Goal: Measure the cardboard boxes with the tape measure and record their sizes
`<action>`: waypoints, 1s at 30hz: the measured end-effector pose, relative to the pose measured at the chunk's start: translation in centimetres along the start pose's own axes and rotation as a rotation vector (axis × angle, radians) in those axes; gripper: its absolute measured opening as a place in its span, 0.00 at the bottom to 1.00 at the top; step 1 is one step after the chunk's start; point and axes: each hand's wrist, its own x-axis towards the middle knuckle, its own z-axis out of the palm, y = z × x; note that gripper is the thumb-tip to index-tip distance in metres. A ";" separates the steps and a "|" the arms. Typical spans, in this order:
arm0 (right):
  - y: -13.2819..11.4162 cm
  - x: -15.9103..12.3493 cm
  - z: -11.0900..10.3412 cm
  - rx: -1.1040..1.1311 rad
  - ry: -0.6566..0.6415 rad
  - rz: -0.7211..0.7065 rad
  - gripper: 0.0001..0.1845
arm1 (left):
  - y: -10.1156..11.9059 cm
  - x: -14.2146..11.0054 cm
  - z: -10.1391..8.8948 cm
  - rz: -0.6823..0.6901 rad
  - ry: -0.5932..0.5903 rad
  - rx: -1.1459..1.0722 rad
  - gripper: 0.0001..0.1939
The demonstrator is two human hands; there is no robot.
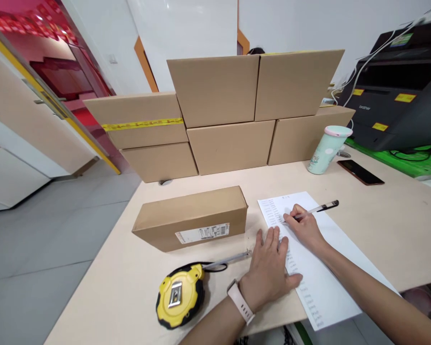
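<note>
My right hand (pixel 305 229) is closed around a pen (pixel 319 208), its tip on a white sheet of paper (pixel 339 268). Columns of small handwriting run down the sheet's left side. My left hand (pixel 269 266) lies flat with spread fingers across the paper's left edge, and a pink watch strap circles that wrist. To its left is a yellow and black tape measure (pixel 177 297) with a short length of blade out, reaching toward the left hand. Behind the tape lies a long cardboard box (pixel 194 213) bearing a white printed label.
Stacked cardboard boxes (pixel 230 146) line the table's far side, one with yellow tape. A mint-green cup (pixel 326 151) and a dark phone (pixel 361 172) are at the back right. Beyond them is a black printer (pixel 398 100) with cables. The table (pixel 104 287) ends at the left over grey floor.
</note>
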 end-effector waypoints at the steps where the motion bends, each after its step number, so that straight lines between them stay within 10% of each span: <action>1: 0.1 0.0 0.0 -0.016 -0.006 -0.008 0.18 | 0.0 0.0 0.0 0.000 0.002 0.004 0.42; 30: 0.1 0.0 0.3 -0.140 -0.046 -0.075 0.17 | 0.1 0.2 0.4 -0.009 -0.011 0.033 0.43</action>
